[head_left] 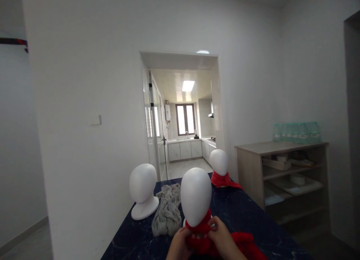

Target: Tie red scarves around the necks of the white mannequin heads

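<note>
A white mannequin head (196, 196) stands upright close in front of me, with a red scarf (200, 227) around its neck. My right hand (218, 232) is closed on the scarf at the right side of the neck, thumb and fingers pinched together. My left hand (181, 240) grips the scarf at the left side, its fingertips partly hidden. More red cloth (246, 243) lies by my right forearm; whether it belongs to the same scarf I cannot tell. To the left lies a crumpled grey scarf (167, 215).
A bare mannequin head (143, 187) stands at the table's left edge. Another mannequin head (219, 162) at the far right wears a red scarf (221, 180). The dark blue table (236, 207) narrows toward a kitchen doorway. A shelf unit (250, 166) with water bottles (296, 132) stands right.
</note>
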`<state>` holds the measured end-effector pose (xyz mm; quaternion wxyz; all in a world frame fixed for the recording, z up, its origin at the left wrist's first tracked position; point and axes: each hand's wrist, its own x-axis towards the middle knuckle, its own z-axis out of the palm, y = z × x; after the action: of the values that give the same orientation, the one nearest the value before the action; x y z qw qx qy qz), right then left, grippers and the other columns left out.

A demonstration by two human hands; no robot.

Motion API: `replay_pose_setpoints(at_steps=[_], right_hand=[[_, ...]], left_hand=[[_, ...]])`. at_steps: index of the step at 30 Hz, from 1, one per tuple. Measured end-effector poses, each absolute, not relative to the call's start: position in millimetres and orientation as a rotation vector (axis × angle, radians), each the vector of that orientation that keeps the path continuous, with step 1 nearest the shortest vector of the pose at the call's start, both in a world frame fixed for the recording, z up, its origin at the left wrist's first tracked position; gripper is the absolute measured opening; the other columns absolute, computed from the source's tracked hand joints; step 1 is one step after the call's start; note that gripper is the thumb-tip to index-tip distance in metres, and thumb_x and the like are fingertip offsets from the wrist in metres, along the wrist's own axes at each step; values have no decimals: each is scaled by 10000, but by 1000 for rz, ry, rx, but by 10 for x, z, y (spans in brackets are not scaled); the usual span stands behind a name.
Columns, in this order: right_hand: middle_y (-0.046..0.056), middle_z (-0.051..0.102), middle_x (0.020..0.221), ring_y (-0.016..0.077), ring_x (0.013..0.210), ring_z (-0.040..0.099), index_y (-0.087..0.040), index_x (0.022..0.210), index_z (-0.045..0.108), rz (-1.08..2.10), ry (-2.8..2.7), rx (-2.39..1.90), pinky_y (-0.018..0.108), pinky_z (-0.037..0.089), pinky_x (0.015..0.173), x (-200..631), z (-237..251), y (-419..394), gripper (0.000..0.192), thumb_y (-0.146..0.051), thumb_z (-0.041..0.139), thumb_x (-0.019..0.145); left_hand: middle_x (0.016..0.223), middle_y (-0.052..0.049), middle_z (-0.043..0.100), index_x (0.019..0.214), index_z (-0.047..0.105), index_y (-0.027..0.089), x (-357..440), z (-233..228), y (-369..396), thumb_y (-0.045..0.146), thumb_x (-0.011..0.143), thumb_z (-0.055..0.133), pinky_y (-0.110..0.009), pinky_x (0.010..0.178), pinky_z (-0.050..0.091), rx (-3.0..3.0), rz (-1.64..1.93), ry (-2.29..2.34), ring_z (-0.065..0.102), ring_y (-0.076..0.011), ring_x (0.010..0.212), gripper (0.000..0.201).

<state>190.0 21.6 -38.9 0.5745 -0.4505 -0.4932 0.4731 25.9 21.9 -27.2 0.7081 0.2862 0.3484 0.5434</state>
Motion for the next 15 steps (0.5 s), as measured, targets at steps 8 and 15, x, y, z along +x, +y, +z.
replay_pose_setpoints(at_steps=[8,15], right_hand=[[27,765,850,210,808,721,-256,895,561,691,-1428,-1269,275,502,721,2027,-352,135,241,-96,521,718],[68,813,925,230,894,779,-255,985,601,558,-1545,-1503,263,481,728,2029,-112,-19,246,-77,566,819]], left_hand=[[642,-29,644,808,689,39,-93,91,139,135,1017,543,-56,393,331,364,919,610,489,5,408,273],[912,-136,809,1244,718,45,-585,431,-138,197,927,765,-126,595,590,438,656,539,749,-112,638,355]])
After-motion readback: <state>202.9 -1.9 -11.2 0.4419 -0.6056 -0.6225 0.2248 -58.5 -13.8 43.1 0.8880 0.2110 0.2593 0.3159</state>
